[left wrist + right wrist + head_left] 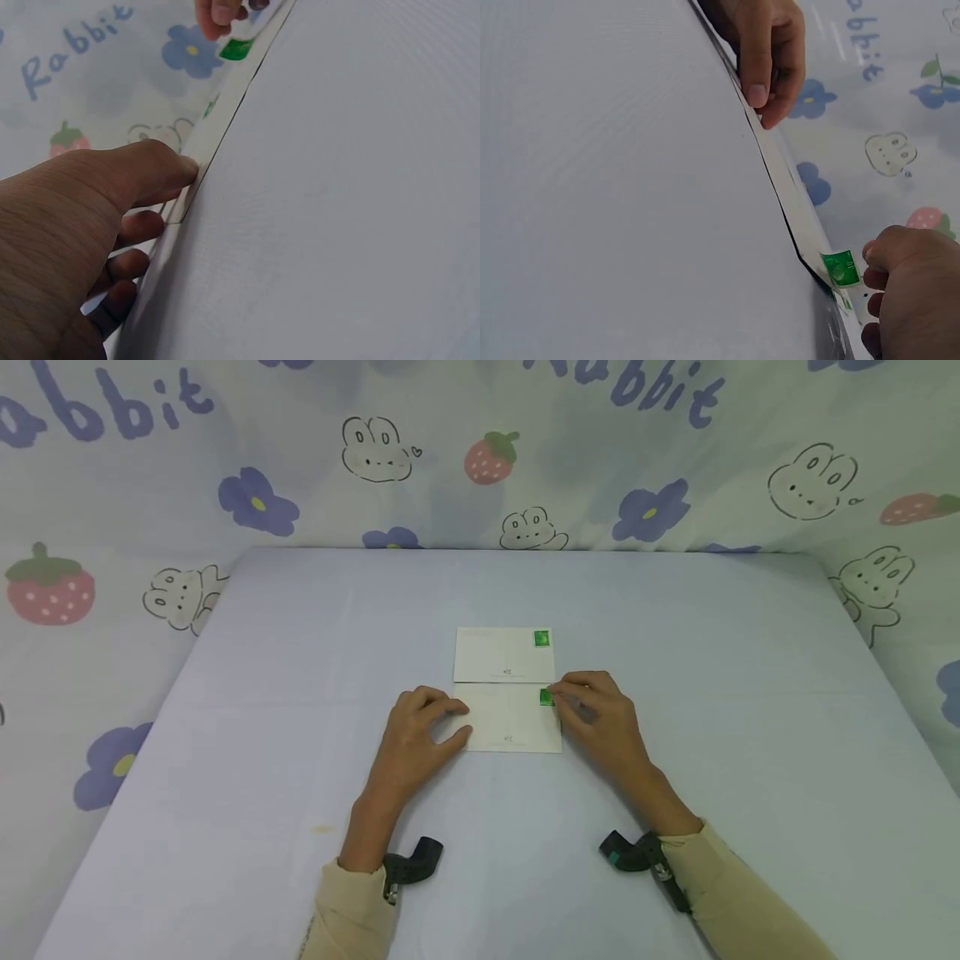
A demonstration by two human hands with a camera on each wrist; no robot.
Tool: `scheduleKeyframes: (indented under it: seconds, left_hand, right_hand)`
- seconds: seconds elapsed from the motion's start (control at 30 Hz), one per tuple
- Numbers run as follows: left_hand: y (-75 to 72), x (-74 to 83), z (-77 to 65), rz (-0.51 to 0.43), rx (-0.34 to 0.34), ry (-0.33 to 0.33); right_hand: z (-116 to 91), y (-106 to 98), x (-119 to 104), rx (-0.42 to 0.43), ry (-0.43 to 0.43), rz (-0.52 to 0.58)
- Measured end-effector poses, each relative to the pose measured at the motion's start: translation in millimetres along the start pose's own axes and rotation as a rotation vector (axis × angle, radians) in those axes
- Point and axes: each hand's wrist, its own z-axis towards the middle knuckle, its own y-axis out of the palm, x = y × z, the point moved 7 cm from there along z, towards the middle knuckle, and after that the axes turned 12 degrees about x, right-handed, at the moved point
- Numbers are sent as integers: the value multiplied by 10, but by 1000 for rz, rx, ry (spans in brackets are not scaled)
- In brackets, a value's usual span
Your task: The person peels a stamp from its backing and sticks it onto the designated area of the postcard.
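Two white postcards lie flat, one above the other: the far postcard [495, 653] bears a green stamp [542, 638] at its upper right. On the near postcard [510, 720], my left hand [417, 737] rests its thumb and index fingertips, spread apart, at the left edge. In the left wrist view the thumb [176, 171] presses on the card near its corner. My right hand [603, 718] pinches a second green stamp [841, 268] by its right side, over the near card's upper right corner. This stamp looks tilted up from the card in the right wrist view.
A white cloth covers the table [300, 635]. Behind it hangs a patterned curtain [435, 468] with rabbits, strawberries and blue flowers. Black camera mounts [415, 860] sit at both wrists, close over the tabletop.
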Motion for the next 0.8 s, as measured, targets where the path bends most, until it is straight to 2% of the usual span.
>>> scheduleKeyframes:
  seconds: [0.2, 0.37, 0.53, 0.7, 0.8]
  left_hand:
    - [5, -4, -1, 2, -4, -2]
    - [-4, 2, 4, -3, 2, 0]
    - [-1, -4, 6, 1, -7, -17]
    - [-12, 4, 9, -4, -10, -27]
    - [-14, 12, 16, -6, -7, -25]
  right_hand:
    - [-29, 103, 1, -121, -41, -64]
    - [-17, 116, -37, -142, -117, -105]
    - [-16, 104, -46, -111, -152, -110]
    - [0, 25, -63, -16, -130, -75]
    - [1, -1, -55, 6, -119, -60]
